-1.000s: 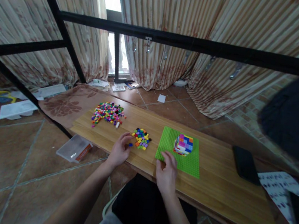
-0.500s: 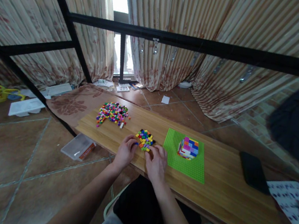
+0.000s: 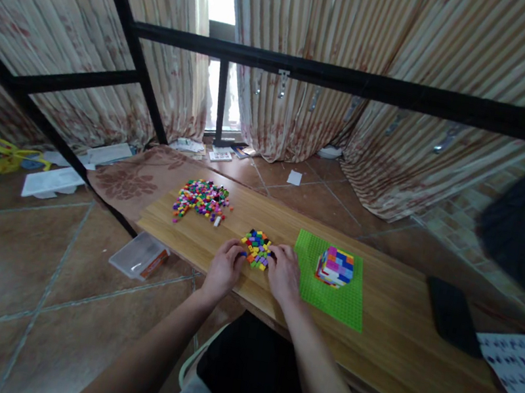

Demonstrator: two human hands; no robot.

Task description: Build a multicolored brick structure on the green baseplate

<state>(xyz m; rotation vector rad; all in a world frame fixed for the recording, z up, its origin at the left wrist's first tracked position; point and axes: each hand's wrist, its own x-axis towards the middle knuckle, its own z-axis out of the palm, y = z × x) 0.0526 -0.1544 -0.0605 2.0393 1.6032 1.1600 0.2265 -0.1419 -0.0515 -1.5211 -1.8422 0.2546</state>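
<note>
1. Left hand: the left hand (image 3: 225, 267) is positioned at the left side of a small, loose pile of multicoloured plastic bricks (image 3: 257, 247); its thumb and fingers curl in close to a small blue plastic brick (image 3: 243, 254), but whether they grip it cannot be determined

2. Right hand: the right hand (image 3: 284, 270) is positioned at the opposite side of the small pile, fingers bent, tips at the outermost bricks; whether a brick is held cannot be determined

3. Location: the small pile lies between the hands on a long, light-brown wooden table (image 3: 395, 334), left of a square, green, studded plastic baseplate (image 3: 341, 310)

4. Done: a multicoloured, box-shaped plastic-brick structure (image 3: 336, 266) stands upright on the baseplate; judged by its built-up walls and top, assembly is well advanced, though the far side is hidden

5. Left over: the small pile and a larger pile of mixed-colour plastic bricks (image 3: 202, 200), toward the left end, lie loose and unattached

6. Edges: the near table edge passes beneath both arms; the left edge of the baseplate is just beside the right hand

7. Room: wood surface shows between the two piles, and from the baseplate to a black, flat, rectangular object (image 3: 453, 316) at right
</note>
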